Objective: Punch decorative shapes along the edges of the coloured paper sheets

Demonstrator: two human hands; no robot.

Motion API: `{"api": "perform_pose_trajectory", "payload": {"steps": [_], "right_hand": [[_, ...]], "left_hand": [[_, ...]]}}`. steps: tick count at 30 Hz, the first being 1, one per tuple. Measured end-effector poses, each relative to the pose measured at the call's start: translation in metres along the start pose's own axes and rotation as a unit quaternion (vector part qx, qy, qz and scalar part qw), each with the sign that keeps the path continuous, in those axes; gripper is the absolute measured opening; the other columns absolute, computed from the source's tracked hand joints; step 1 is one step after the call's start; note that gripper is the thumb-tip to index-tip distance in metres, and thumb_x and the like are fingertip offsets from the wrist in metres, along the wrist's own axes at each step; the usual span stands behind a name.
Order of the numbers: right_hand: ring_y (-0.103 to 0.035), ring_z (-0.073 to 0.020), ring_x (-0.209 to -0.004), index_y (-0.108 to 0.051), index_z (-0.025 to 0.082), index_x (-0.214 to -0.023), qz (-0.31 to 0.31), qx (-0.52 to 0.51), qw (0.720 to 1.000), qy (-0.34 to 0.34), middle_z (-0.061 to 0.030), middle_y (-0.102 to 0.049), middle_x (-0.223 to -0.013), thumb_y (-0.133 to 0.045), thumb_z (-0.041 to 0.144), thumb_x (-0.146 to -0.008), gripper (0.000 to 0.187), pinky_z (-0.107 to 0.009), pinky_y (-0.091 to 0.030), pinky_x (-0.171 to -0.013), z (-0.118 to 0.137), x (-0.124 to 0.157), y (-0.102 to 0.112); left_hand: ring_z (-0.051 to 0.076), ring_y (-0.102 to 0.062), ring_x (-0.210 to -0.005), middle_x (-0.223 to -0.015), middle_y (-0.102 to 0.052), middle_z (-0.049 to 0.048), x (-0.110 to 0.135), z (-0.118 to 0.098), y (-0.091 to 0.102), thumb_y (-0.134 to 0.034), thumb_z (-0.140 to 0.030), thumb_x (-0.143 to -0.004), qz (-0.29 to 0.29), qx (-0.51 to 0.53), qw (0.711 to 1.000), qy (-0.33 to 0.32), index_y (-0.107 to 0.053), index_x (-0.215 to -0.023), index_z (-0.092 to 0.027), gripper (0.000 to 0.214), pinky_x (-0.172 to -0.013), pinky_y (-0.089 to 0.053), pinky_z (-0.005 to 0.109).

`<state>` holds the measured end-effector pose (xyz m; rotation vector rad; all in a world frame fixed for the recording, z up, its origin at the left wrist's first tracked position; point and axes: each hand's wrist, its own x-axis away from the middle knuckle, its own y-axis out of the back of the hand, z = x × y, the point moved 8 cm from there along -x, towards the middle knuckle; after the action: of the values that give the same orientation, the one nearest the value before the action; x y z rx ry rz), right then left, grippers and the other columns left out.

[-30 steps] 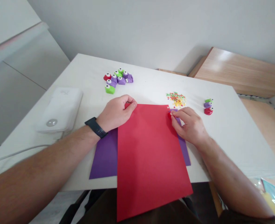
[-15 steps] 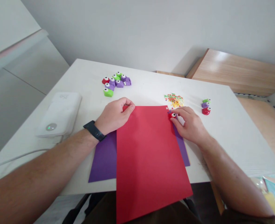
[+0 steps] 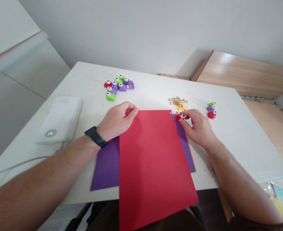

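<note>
My left hand (image 3: 118, 118), with a dark band on the wrist, pinches the upper left corner of a red paper sheet (image 3: 153, 154) between thumb and fingers. The sheet overhangs the table's front edge. Beneath it lies a purple sheet (image 3: 106, 166), showing at both sides. My right hand (image 3: 199, 128) holds a small red craft punch (image 3: 179, 117) with a white top, just off the red sheet's upper right corner and over the purple sheet. A small cut-out mark shows near that corner. Beyond the punch lies a pile of tiny coloured paper shapes (image 3: 179, 103).
Several purple, green and red punches (image 3: 114, 87) sit in a cluster at the back left. Three more punches (image 3: 211, 110) stand in a row at the right. A white box-shaped device (image 3: 62, 118) with a cable (image 3: 18, 165) is on the left of the white table (image 3: 239, 141).
My right hand has drawn the red punch slightly right, away from the red sheet's corner, where the cut mark now shows more clearly. The left hand keeps its pinch.
</note>
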<state>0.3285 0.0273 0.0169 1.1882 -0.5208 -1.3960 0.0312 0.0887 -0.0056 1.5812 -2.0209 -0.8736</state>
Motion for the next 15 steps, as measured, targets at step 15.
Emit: {"api": "perform_pose_trajectory", "payload": {"steps": [15], "right_hand": [[-0.071,-0.0285,-0.088,-0.074,0.020,-0.110,-0.042,0.059,0.997,-0.040,-0.0126,-0.076,-0.102,-0.066,0.033,-0.098,0.019,-0.045,-0.056,-0.082,-0.022,0.000,0.009]], "left_hand": [[0.025,-0.068,-0.082,-0.098,-0.079,0.0054,0.000,-0.002,0.006,-0.056,-0.048,-0.102,-0.003,0.013,1.000,0.008,-0.072,-0.103,-0.022,0.031,-0.079,-0.050,0.037]]}}
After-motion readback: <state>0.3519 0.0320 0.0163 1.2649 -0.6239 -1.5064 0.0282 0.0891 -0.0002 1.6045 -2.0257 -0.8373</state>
